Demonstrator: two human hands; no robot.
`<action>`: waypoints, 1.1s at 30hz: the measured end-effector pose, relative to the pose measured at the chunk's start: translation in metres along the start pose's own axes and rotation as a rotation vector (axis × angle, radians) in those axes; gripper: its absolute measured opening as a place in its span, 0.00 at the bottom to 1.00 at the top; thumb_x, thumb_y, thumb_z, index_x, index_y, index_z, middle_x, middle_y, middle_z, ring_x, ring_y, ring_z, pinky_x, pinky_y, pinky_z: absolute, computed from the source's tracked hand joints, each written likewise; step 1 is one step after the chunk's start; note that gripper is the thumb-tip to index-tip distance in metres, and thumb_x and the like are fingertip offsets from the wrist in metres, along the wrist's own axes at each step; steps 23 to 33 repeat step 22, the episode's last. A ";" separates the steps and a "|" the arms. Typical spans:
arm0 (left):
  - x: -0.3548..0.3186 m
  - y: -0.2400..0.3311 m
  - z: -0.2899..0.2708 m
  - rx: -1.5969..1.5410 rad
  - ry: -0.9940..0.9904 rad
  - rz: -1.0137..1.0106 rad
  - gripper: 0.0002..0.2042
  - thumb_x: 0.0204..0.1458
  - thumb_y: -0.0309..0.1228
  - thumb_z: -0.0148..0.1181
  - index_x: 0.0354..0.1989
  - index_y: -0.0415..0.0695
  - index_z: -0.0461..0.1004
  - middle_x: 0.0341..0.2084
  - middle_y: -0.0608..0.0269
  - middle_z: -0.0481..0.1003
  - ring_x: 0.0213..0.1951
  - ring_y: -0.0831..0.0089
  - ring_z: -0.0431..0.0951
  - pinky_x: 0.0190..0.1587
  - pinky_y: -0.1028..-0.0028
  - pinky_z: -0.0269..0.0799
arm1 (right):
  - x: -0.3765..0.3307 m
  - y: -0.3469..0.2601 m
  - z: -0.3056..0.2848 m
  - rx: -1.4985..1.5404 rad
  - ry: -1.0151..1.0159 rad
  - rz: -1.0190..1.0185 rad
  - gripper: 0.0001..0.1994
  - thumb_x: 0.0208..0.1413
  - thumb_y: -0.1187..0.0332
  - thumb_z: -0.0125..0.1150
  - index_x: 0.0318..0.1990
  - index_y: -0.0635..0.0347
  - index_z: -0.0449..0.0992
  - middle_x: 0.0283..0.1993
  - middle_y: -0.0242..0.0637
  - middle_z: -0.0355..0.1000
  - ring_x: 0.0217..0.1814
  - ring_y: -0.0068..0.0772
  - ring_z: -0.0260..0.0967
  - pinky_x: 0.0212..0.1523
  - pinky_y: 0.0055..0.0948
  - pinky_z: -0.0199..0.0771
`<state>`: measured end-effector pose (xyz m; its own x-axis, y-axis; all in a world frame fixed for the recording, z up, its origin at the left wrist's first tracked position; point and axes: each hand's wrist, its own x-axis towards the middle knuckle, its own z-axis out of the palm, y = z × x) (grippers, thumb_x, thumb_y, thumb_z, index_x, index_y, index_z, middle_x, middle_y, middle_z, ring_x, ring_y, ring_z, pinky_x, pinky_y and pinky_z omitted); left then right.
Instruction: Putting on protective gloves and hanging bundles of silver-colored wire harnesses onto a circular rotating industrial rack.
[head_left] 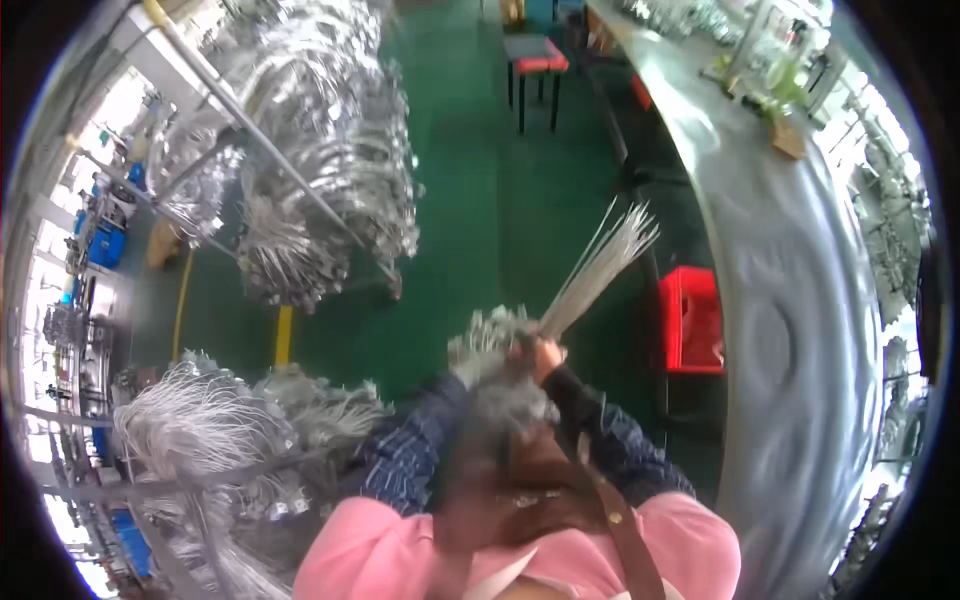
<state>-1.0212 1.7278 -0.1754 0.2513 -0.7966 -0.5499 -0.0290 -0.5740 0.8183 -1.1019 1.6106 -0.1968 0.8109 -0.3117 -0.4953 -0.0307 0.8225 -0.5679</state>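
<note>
In front of my waist I carry a bundle of pale wires (600, 270). Its straight loose ends fan out far and to the right, and a clump of small whitish connectors (495, 328) sits on its left side. My right hand (547, 357) is closed round the middle of the bundle. Against the connector side is my left hand (463, 362), gripping the bundle there; its fingers are blurred and mostly covered by wires. More pale, tangled wire hangs between my forearms, over my brown apron (500, 500).
At the left, racks hold hanging wire bundles (330, 130), with another heap of white wires (190, 420) nearer me. A long metal-topped bench (790, 330) runs along the right. Beside it is a red bin (692, 320). A stool (535, 60) stands farther along the green floor (460, 200).
</note>
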 end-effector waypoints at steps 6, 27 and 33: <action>0.162 0.043 -0.153 0.155 -0.130 0.028 0.11 0.49 0.24 0.54 0.42 0.44 0.70 0.31 0.67 0.73 0.33 0.77 0.71 0.36 0.75 0.70 | 0.177 -0.114 0.042 0.085 -0.051 -0.012 0.04 0.54 0.73 0.43 0.35 0.62 0.64 0.26 0.41 0.65 0.28 0.37 0.65 0.30 0.36 0.69; 0.433 0.366 -0.634 0.148 0.298 0.751 0.13 0.49 0.31 0.55 0.44 0.45 0.69 0.29 0.63 0.73 0.29 0.71 0.74 0.33 0.75 0.71 | 0.597 -0.540 0.352 -0.444 -0.550 -0.303 0.09 0.55 0.69 0.53 0.37 0.66 0.67 0.23 0.40 0.68 0.26 0.34 0.69 0.32 0.32 0.70; 0.433 0.366 -0.634 0.148 0.298 0.751 0.13 0.49 0.31 0.55 0.44 0.45 0.69 0.29 0.63 0.73 0.29 0.71 0.74 0.33 0.75 0.71 | 0.597 -0.540 0.352 -0.444 -0.550 -0.303 0.09 0.55 0.69 0.53 0.37 0.66 0.67 0.23 0.40 0.68 0.26 0.34 0.69 0.32 0.32 0.70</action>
